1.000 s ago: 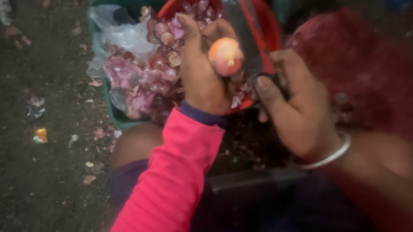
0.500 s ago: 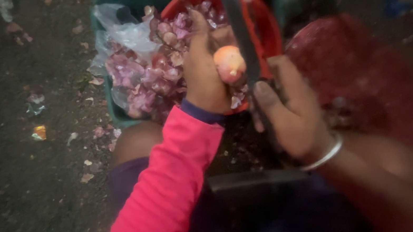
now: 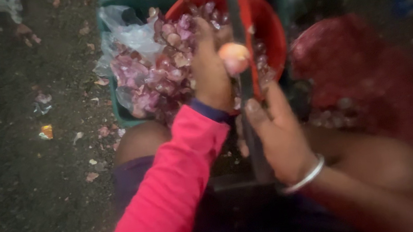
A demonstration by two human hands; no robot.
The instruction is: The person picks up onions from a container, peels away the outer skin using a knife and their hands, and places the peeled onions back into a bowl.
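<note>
My left hand [image 3: 210, 78], in a pink sleeve, holds a peeled pale onion [image 3: 234, 58] pressed against a long dark upright blade [image 3: 235, 16]. My right hand [image 3: 281, 138], with a silver bangle at the wrist, sits lower on the right side of the blade, its thumb laid against the metal. Whether its fingers wrap the blade is hidden. Behind both hands stands a red basin [image 3: 263, 15], with purple onion skins [image 3: 154, 80] heaped to its left.
The skins and a clear plastic bag [image 3: 126, 31] lie in a green crate [image 3: 122, 116]. A red mesh sack [image 3: 354, 70] sits to the right. Dark ground on the left is strewn with scraps and a small wrapper [image 3: 46, 131]. My knee [image 3: 138, 141] is below the crate.
The onion has shifted closer against the blade. My right hand has slid a little lower along it. The blade now stands more upright in view.
</note>
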